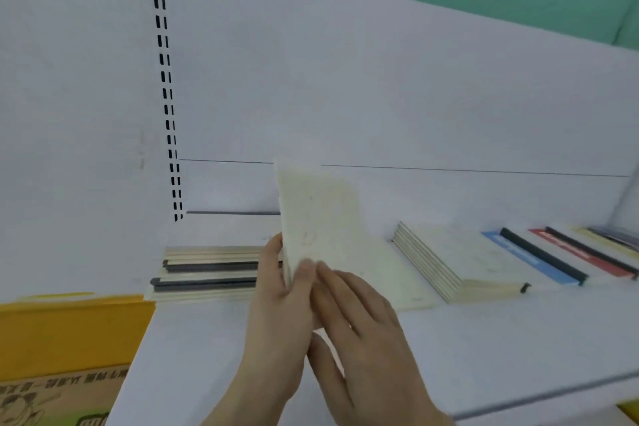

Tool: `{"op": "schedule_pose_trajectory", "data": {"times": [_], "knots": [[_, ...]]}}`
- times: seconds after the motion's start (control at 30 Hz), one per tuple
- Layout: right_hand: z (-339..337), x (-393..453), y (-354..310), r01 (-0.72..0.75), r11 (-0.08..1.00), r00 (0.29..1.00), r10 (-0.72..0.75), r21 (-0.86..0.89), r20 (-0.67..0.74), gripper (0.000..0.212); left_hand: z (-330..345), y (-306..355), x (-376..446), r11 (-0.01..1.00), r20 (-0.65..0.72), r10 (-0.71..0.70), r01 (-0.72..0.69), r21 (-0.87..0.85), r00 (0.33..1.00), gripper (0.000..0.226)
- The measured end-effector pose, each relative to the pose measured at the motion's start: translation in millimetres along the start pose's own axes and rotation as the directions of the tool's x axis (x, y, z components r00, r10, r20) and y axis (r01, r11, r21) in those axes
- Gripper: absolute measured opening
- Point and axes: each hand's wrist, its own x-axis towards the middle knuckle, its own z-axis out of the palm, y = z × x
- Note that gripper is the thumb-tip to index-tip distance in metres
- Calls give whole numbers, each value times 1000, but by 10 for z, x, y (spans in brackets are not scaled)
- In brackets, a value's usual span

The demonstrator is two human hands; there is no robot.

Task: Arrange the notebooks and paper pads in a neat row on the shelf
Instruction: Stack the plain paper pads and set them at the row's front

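Note:
A cream notebook [318, 218] stands nearly upright above the white shelf [518, 339], held at its lower edge by both hands. My left hand [280, 304] grips it with the thumb on the cover. My right hand [366, 328] presses its fingers against the cover's lower right. To the left lies a stack of cream and grey notebooks [207, 273]. On the right a stack of cream notebooks [449, 259] lies flat, then a blue pad [529, 259] and a red pad [584, 256], each with a dark spine bar.
The white back panel [380, 79] has a slotted upright [166, 97] at the left. A yellow cardboard box [65, 339] sits at the lower left beside the shelf. More pads [615, 239] lie at the far right edge.

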Motion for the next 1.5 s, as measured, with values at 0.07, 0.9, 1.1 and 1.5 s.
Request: {"op": "schedule_pose_trajectory", "data": {"times": [0.07, 0.9, 1.1, 1.5], "knots": [[-101, -75, 202, -115, 993, 993, 115, -3, 15, 55, 81, -82, 19, 1000, 2, -21, 21, -5, 1000, 34], [-272, 91, 2076, -122, 975, 805, 207, -186, 557, 82, 985, -1167, 822, 366, -204, 9, 186, 912, 979, 24], [-222, 107, 2220, 65, 944, 778, 155, -324, 608, 80, 913, -1093, 893, -34, -60, -38, 59, 998, 997, 45], [-171, 154, 2276, 124, 938, 715, 142, -324, 685, 92, 696, -830, 739, -93, 245, -336, -291, 952, 909, 106]]}}
